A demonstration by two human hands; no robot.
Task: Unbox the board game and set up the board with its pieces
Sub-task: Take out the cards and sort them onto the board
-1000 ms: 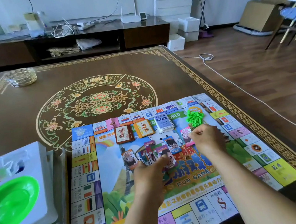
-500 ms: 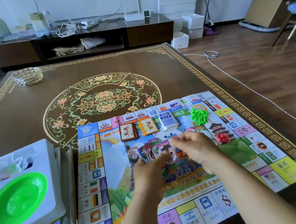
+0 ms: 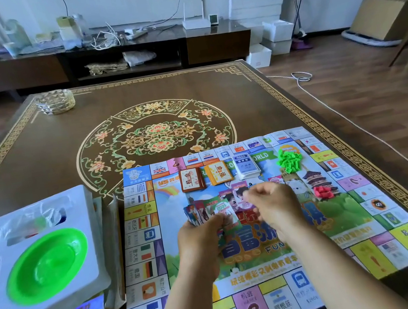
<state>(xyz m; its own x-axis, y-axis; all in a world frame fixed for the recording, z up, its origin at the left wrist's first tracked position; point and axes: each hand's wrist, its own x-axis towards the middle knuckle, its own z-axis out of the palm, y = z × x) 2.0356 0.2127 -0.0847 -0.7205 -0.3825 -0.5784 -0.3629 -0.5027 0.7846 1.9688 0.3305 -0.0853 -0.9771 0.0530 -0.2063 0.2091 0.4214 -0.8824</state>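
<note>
Fanning a bundle of colourful paper play-money notes (image 3: 213, 213), the left hand (image 3: 200, 237) keeps its fingers clamped on them so single notes can be drawn off. The right hand (image 3: 272, 205) hovers just beside, fingers curled together; whether a note is pinched cannot be told. The unfolded glossy paper game board (image 3: 372, 247) lies on the near right of the dark ornamented table (image 3: 38, 159). "1000", "FUN" and "ORLD" are legible.
</note>
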